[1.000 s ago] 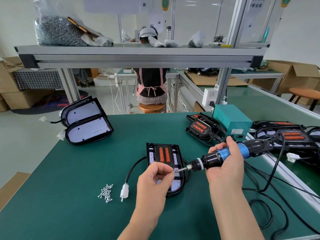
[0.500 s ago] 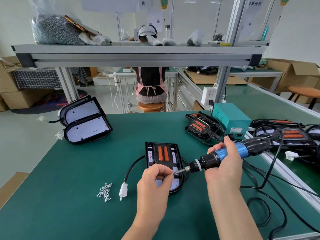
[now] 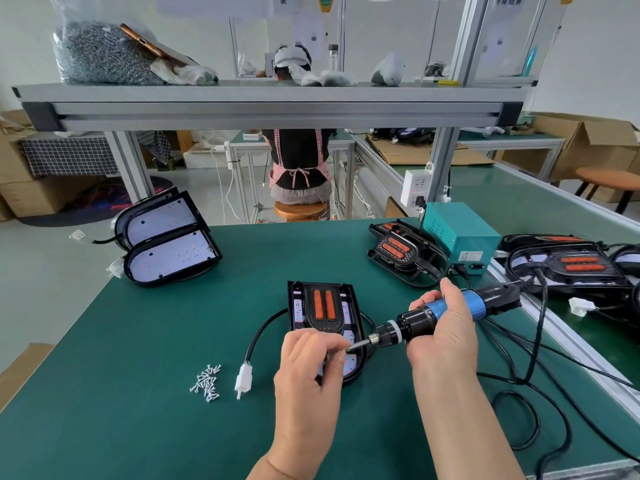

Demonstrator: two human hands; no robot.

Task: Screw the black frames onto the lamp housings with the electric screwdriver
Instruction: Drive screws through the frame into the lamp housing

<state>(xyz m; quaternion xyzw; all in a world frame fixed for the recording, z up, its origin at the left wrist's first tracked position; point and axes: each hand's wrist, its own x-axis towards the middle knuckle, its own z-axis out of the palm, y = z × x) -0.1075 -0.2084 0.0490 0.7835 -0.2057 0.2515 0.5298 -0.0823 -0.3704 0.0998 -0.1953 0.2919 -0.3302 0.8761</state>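
left of the lamp housing (image 3: 322, 308) lie a pile of loose screws (image 3: 206, 383) and its white plug (image 3: 242, 380). over the housing's near end the left hand (image 3: 308, 368) pinches the bit tip of the electric screwdriver (image 3: 412, 323), which the right hand (image 3: 443, 337) grips just right of the housing.

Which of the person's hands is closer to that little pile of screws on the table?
The left hand. It is to the right of the screws, over the lamp; the right hand is farther right, holding the screwdriver.
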